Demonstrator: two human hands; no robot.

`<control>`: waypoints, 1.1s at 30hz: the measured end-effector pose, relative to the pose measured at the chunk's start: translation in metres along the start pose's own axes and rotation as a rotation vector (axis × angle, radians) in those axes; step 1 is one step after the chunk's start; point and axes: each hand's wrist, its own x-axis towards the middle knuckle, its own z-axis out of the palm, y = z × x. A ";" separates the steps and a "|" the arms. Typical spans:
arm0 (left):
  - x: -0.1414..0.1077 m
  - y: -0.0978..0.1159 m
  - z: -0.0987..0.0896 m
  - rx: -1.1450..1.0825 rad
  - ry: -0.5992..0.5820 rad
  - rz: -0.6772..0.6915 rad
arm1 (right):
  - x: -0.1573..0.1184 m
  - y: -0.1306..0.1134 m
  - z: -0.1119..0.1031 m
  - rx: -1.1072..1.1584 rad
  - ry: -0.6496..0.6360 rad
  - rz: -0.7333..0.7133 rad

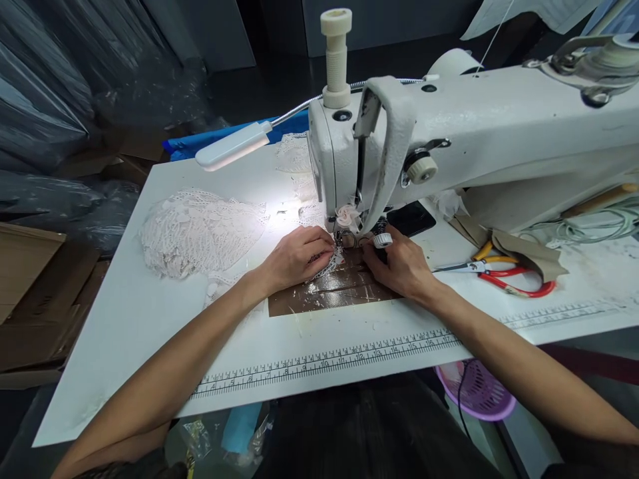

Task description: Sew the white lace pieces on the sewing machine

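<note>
My left hand is closed in a pinch on a strip of white lace trim, just left of the presser foot of a white sewing machine. Right of the needle area is my right hand, its fingers curled in beside a small white knob. What its fingertips hold, if anything, is hidden. Under both hands lies a brown taped plate with scraps of thread. A pale fabric rosette sits on the machine above the needle.
A heap of white lace lies left, under a lamp. Red-and-yellow-handled cutters and a black phone lie right. A printed ruler runs along the table's front edge. Below hangs a purple basket.
</note>
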 end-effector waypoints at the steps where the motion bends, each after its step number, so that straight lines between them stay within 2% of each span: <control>1: 0.000 0.000 0.000 0.017 -0.011 0.009 | 0.000 0.000 0.000 0.015 0.011 -0.024; 4: -0.001 -0.001 0.002 0.052 -0.044 0.025 | 0.000 -0.002 -0.001 0.111 -0.001 -0.124; 8: -0.003 -0.002 0.004 0.101 -0.028 0.065 | -0.002 -0.005 0.000 0.208 -0.087 -0.201; 14: -0.005 -0.003 0.007 0.168 0.024 0.117 | -0.005 -0.002 0.010 0.148 -0.128 -0.293; 19: -0.004 -0.001 0.002 0.203 -0.026 0.185 | -0.005 -0.002 0.013 0.116 -0.112 -0.319; 22: -0.004 0.001 -0.001 0.220 -0.052 0.214 | -0.005 -0.003 0.011 0.169 -0.117 -0.295; 27: -0.004 0.003 0.001 0.220 -0.047 0.202 | -0.001 -0.003 0.002 0.428 -0.096 -0.107; 29: -0.005 0.003 0.001 0.208 -0.042 0.179 | 0.001 -0.003 -0.001 0.438 -0.088 -0.073; 33: -0.007 0.004 0.001 0.187 -0.053 0.169 | 0.001 -0.004 -0.001 0.371 -0.091 -0.098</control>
